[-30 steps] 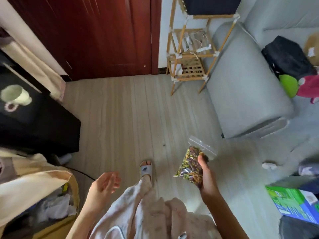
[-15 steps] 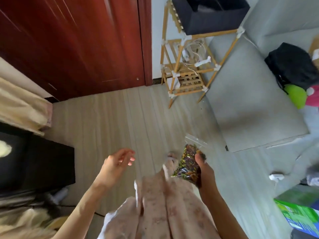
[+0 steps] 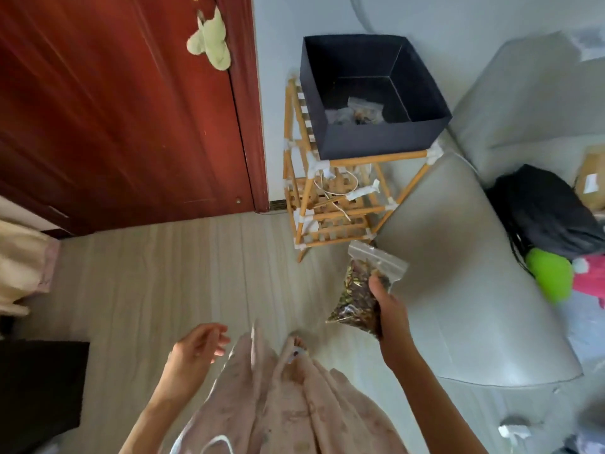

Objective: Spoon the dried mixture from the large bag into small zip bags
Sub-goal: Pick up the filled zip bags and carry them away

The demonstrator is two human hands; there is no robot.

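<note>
My right hand (image 3: 391,309) grips a small clear zip bag (image 3: 358,290) filled with a dried brown and green mixture, held low beside the grey sofa arm (image 3: 458,290). Its zip strip points up and away from me. My left hand (image 3: 193,352) hangs empty at the lower left, fingers loosely apart. Ahead, a dark open box (image 3: 373,93) sits on top of a bamboo rack (image 3: 330,204); inside it lie a few clear bags with dark contents (image 3: 357,114). The large bag and the spoon are out of view.
A red-brown door (image 3: 124,109) fills the upper left. A black bag (image 3: 543,211), green ball (image 3: 550,273) and pink item lie on the sofa. A black cabinet (image 3: 39,385) stands at the lower left. Pale wooden floor (image 3: 163,273) lies ahead.
The view has swung up and forward toward the rack, so the box's inside now shows. My right hand carried the filled bag along; my left hand stayed empty and open.
</note>
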